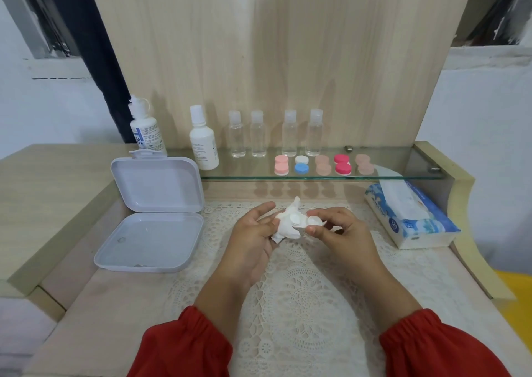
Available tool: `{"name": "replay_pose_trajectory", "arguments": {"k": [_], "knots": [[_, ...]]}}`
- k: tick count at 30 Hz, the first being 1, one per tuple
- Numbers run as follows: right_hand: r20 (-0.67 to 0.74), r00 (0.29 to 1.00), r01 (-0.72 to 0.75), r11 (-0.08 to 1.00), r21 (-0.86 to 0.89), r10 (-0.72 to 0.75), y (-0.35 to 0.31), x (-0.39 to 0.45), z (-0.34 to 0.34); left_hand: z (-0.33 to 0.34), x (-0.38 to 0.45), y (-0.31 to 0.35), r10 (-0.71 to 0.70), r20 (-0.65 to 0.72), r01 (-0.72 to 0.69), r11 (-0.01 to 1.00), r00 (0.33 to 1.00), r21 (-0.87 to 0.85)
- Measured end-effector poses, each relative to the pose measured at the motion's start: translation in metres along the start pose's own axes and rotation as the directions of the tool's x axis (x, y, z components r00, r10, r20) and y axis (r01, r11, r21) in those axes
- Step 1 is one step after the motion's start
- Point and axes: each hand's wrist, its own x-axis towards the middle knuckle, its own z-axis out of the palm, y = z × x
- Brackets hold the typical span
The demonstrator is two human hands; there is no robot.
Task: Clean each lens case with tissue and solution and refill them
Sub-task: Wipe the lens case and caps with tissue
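above the lace mat (302,290) i see the white lens case (305,222) held over the tabletop (86,304), my right hand (334,232) pinching one end with curled fingers. my left hand (253,238) cradles crumpled tissue (285,227) against it, fingers loosely bent round the wad. more cases (324,165) line the glass shelf (403,172) behind.

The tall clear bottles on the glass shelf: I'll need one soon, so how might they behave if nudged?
The four clear bottles look tall and narrow-based, so probably tippy. The glass shelf is smooth; they would likely slide easily. They seem to be thin plastic, so probably light.
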Motion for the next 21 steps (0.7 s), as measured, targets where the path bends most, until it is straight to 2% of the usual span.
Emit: {"name": "replay_pose_trajectory", "arguments": {"k": [4,7,11,17,21], "knots": [[-0.058,0.998,-0.041,0.993,-0.110,0.035,0.002,0.001,-0.002,-0.004,-0.001,-0.001,-0.001,-0.069,0.011,0.990,0.998,0.137],[0.061,0.996,-0.052,0.961,-0.270,0.071,0.003,-0.002,-0.004,-0.008,0.000,0.001,0.043,-0.167,-0.006,0.977,0.985,0.213],[0.194,0.980,0.074,0.802,-0.593,0.053,0.001,-0.008,-0.004,-0.013,0.002,0.002,0.054,-0.209,-0.011,0.980,0.976,0.201],[0.208,0.978,0.108,0.774,-0.623,0.032,0.001,-0.008,-0.004,-0.019,-0.003,0.003,0.060,-0.099,-0.034,0.968,0.993,0.247],[0.147,0.989,0.107,0.844,-0.525,-0.034,-0.002,-0.009,-0.005,-0.024,-0.008,0.002,0.094,-0.076,-0.071,0.962,0.993,0.265]]}}
